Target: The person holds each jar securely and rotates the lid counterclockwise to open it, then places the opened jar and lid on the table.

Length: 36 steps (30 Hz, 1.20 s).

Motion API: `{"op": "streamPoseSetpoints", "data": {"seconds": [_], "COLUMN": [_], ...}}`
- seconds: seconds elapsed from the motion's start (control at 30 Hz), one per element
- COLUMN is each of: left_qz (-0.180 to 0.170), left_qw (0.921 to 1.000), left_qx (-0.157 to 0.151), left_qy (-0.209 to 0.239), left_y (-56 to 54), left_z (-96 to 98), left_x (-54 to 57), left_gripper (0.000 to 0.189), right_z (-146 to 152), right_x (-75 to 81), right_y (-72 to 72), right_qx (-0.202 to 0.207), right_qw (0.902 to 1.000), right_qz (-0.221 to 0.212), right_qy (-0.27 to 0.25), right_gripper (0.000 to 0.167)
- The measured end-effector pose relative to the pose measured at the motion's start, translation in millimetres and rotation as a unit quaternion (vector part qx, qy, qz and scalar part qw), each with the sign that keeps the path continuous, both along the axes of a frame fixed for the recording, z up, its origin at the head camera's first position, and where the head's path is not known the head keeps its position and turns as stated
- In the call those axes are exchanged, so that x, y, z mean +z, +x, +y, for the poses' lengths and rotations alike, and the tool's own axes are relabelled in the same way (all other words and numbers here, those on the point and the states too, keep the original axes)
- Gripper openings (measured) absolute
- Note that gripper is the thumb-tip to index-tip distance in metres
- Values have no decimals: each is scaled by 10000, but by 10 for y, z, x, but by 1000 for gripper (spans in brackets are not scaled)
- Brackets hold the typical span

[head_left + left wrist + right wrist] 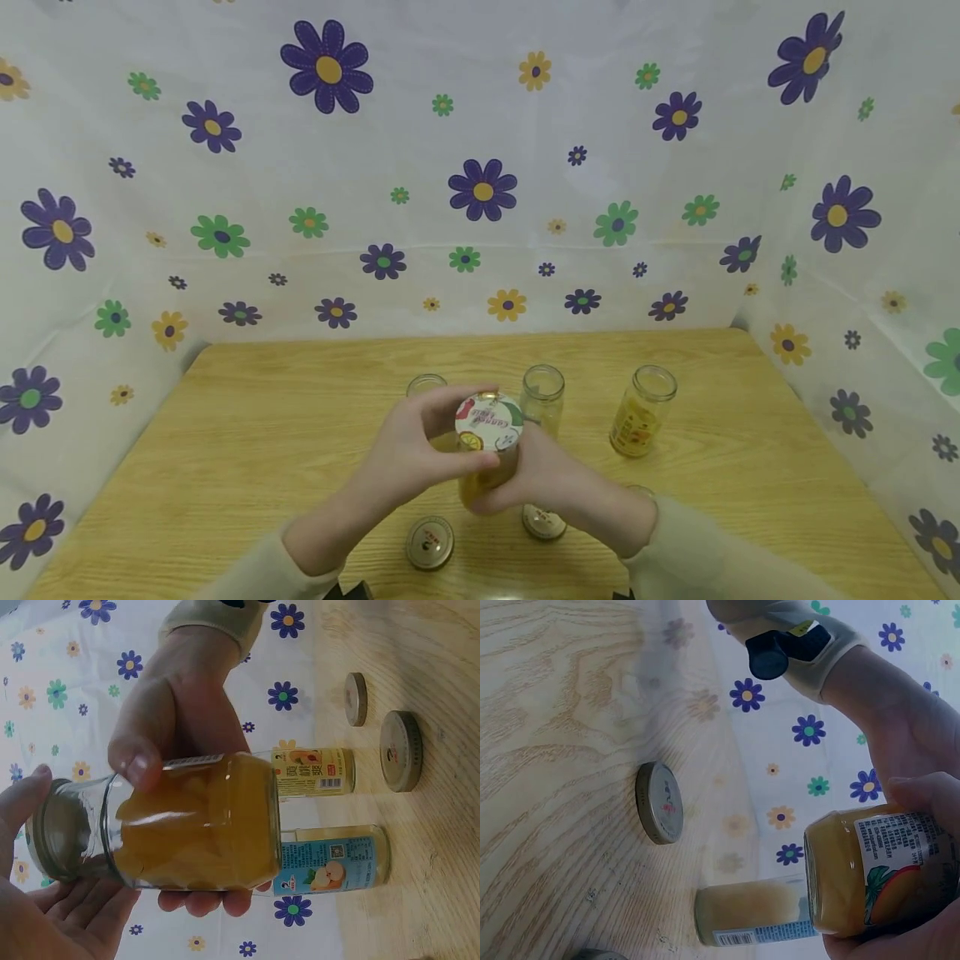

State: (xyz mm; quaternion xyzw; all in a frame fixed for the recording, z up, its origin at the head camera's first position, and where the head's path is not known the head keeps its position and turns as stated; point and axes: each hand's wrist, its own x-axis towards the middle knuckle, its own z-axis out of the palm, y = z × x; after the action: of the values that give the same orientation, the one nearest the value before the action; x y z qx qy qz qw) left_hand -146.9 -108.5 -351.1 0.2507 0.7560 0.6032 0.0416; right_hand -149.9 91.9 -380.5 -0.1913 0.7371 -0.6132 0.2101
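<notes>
A glass jar [195, 817] of orange-yellow fruit is held up off the table, closed by a lid [489, 422] with printed fruit. My right hand [543, 475] grips the jar's body; in the right wrist view its label [900, 855] shows an orange fruit. Around the lid curl the thumb and fingers of my left hand [412, 442]. Behind the hands stand an open jar [542, 387], partly covered, and another jar rim [426, 383]. To their right is an open jar with a yellow label [633, 425]. In the left wrist view one jar wears a blue label [330, 866].
Loose metal lids lie on the wooden table [247, 467]: one lid [430, 543] in front of the left hand, another lid [543, 522] under the right wrist. A round edge [641, 490] peeks from behind the right forearm. Flowered cloth [420, 225] surrounds the table's back and sides.
</notes>
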Motion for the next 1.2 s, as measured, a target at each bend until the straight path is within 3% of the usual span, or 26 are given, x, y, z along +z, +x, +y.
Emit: {"op": "streamPoseSetpoints", "data": {"seconds": [0.13, 0.27, 0.9, 1.2], "left_qz": [463, 665, 784, 406], "left_qw": [9974, 9953, 9955, 9980], "left_qx": [505, 661, 459, 157], "left_qy": [-217, -252, -263, -461], "left_y": [49, 63, 58, 18], "left_z": [37, 52, 38, 14], "left_x": [-26, -40, -60, -49], "left_gripper": [64, 66, 61, 61], "right_z": [-15, -26, -28, -18], "right_x": [-7, -7, -20, -44], "right_y": [-13, -21, 11, 18], "right_qx": [-101, -140, -194, -161], "right_qw": [9999, 9998, 9998, 9999], "right_qz": [76, 136, 6, -12], "right_qy": [31, 34, 21, 31], "right_gripper": [69, 68, 63, 62]}}
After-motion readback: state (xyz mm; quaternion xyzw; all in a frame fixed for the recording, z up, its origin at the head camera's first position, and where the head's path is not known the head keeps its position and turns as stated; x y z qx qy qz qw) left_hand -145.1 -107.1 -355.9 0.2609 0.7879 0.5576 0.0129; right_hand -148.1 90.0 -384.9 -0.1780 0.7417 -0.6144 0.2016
